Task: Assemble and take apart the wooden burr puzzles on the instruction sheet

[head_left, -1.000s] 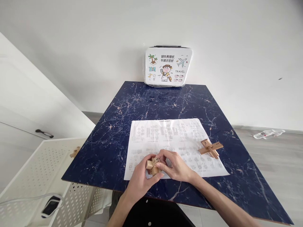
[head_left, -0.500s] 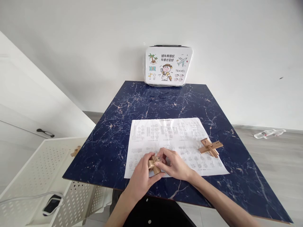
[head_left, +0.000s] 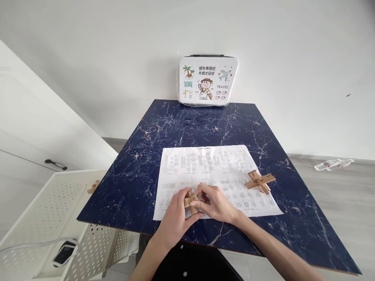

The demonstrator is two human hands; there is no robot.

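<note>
Between my hands, over the near edge of a printed sheet (head_left: 205, 177), is a wooden burr puzzle (head_left: 192, 203) made of interlocking bars, with a dark mark on one bar. My left hand (head_left: 175, 212) curls around its left and near sides. From the right, my right hand (head_left: 213, 203) pinches it with thumb and fingers. The fingers cover parts of the puzzle. To the right, several crossed wooden bars (head_left: 260, 182) marked with numbers lie across the sheet's right edge, apart from both hands.
The sheet lies on a blue marbled table (head_left: 190, 125). A white printed case (head_left: 208, 81) stands at its back against the wall. Left of the table is a cream perforated cart (head_left: 35, 210) holding a wooden piece (head_left: 93, 187) and a dark device (head_left: 64, 254). Plastic bottles (head_left: 333, 164) lie on the floor at right.
The puzzle has turned very slightly in my fingers, its marked bar shifting a little. Both hands keep nearly the same grip, and the crossed bars stay where they were.
</note>
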